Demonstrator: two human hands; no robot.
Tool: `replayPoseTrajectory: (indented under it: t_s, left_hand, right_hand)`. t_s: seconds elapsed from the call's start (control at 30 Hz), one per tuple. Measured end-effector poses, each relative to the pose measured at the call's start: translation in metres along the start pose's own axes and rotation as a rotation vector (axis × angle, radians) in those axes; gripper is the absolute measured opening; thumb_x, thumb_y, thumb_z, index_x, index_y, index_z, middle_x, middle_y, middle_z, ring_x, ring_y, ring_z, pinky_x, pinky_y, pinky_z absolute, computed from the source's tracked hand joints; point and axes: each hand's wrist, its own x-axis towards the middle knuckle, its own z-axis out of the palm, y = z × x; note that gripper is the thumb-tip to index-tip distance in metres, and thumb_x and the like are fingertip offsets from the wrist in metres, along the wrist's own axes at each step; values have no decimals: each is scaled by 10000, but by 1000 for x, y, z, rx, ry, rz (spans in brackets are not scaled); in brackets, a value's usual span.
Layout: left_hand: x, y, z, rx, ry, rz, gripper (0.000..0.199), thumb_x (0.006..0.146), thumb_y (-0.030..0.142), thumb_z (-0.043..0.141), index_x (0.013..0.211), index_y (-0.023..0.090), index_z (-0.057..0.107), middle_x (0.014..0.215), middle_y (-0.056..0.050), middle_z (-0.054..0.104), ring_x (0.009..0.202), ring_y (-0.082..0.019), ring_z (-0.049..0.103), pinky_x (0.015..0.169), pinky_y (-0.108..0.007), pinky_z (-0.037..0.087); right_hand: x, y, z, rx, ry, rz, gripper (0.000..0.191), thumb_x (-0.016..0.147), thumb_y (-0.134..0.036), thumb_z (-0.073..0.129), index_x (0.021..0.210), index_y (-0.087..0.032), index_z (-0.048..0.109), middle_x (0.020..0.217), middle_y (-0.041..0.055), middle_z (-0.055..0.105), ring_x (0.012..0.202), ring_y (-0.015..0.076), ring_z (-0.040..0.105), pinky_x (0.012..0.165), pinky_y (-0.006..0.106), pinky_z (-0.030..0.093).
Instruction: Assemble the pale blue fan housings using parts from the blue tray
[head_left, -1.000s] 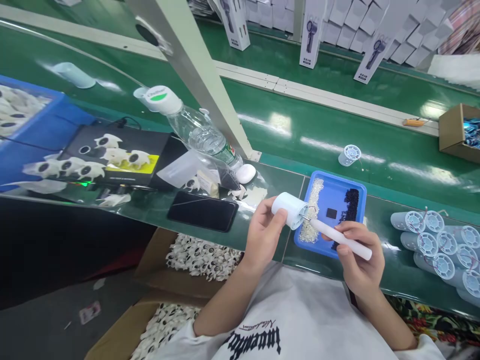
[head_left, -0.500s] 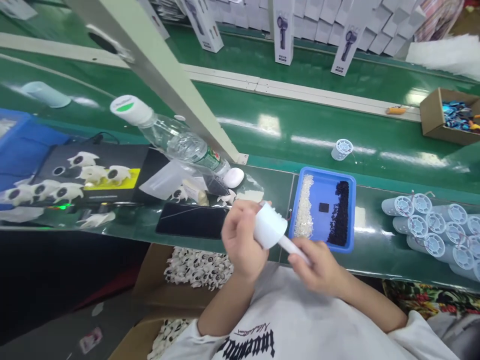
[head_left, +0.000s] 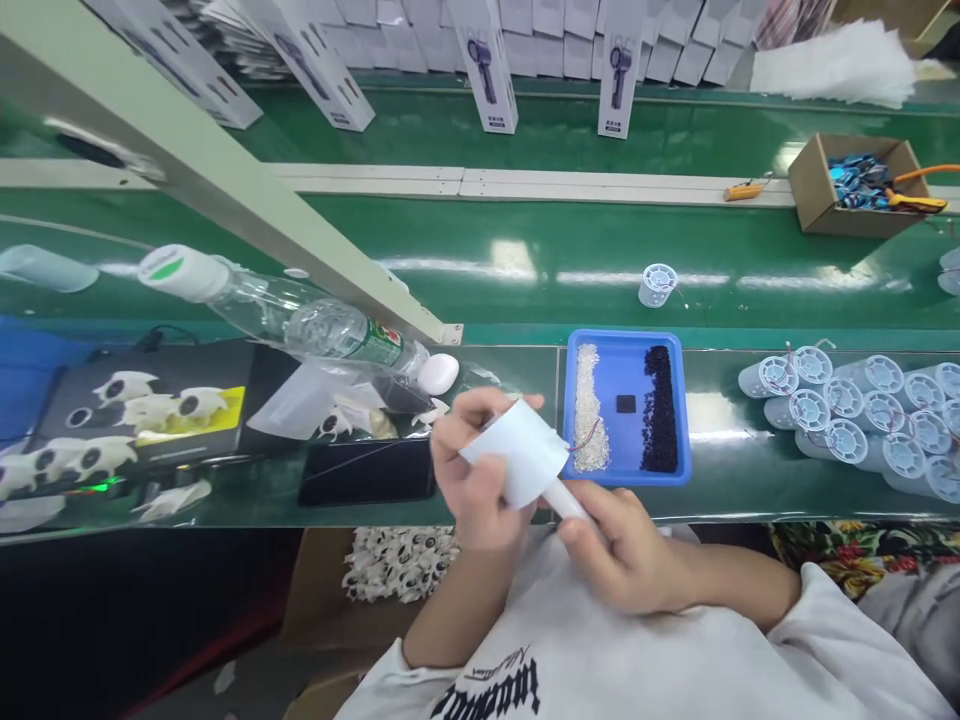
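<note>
While the left hand [head_left: 477, 498] clasps the pale cylinder [head_left: 521, 450], the right hand [head_left: 628, 552], gripping the white handle [head_left: 564, 501], should align it squarely.

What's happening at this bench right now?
The left hand has a pale blue plastic cylinder in its grip, tilted, while the right hand holds a white rod-shaped tool against its lower end. Just beyond, a blue rectangular tray holds small white pieces and small black pieces in separate strips. More pale blue cylinders lie grouped to the right.
</note>
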Motion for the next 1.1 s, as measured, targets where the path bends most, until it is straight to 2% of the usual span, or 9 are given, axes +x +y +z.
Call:
replayPoseTrajectory:
  t_s: [0.07,0.17,0.3,0.43,0.57,0.67,0.8,0.9,1.1]
  left_hand:
    - [12,0,3,-67,-162,32,353,697,447,830,781,244,553,1103,-16,631,1000,-221,634,861,-373,570]
    - [23,2,-2,3,-433,-212,421,718,473,815,988,249,581,1047,-77,664,875,-244,670,688,-354,578]
    - [45,-1,-9,178,-381,-156,497,648,419,840,855,228,431,765,23,549,628,-141,573,563,-264,497]
    - [101,-17,4,529,-353,49,585,587,269,836,919,242,355,903,10,507,763,-162,576,672,-290,477]
    - [169,-52,34,1062,-553,72,464,658,138,748,1002,208,443,961,-71,505,985,-296,562,898,-438,438]
    - [204,-77,55,1258,-574,60,415,665,113,742,1024,186,547,1171,-157,463,1188,-375,463,999,-478,381]
    - [230,-84,59,1266,-492,50,281,816,276,683,1055,171,579,1263,-215,461,1258,-422,413,1039,-574,322]
    - [246,-72,32,1331,-195,134,202,855,216,640,1005,129,538,1347,-233,440,1379,-415,272,1103,-604,224]
    - [260,-45,-25,1445,-32,-97,127,925,214,577,979,100,555,1396,-101,445,1372,-370,316,1119,-603,264]
  right_hand:
    - [0,5,-3,-12,36,32,225,989,-316,400,1008,-162,562,580,-51,490,458,92,420,437,228,350]
    - [-2,12,-13,-31,43,90,240,992,-330,399,994,-169,577,569,-57,480,447,83,374,433,219,330]
    - [-10,21,-32,-94,-44,192,254,985,-334,431,930,-176,622,539,-65,445,451,80,351,441,210,316]
    - [-21,28,-41,-87,-24,265,288,979,-372,447,978,-169,652,527,-70,392,454,84,330,436,207,301]
    - [-30,22,-39,-98,13,292,297,978,-377,446,906,-171,648,567,-52,410,493,90,355,469,213,325]
    - [-36,16,-38,-114,38,269,290,980,-364,446,888,-172,643,573,-46,415,493,93,366,462,218,316]
    - [-46,18,-41,-210,158,246,241,964,-321,473,1047,-168,640,562,-51,484,462,104,423,452,227,345]
    - [-49,27,-47,-324,321,265,329,929,-266,493,1233,-153,551,511,-86,467,408,111,418,436,231,358]
    - [-34,49,-54,-413,547,170,75,886,-284,594,895,-210,584,594,-50,564,484,120,523,482,233,425]
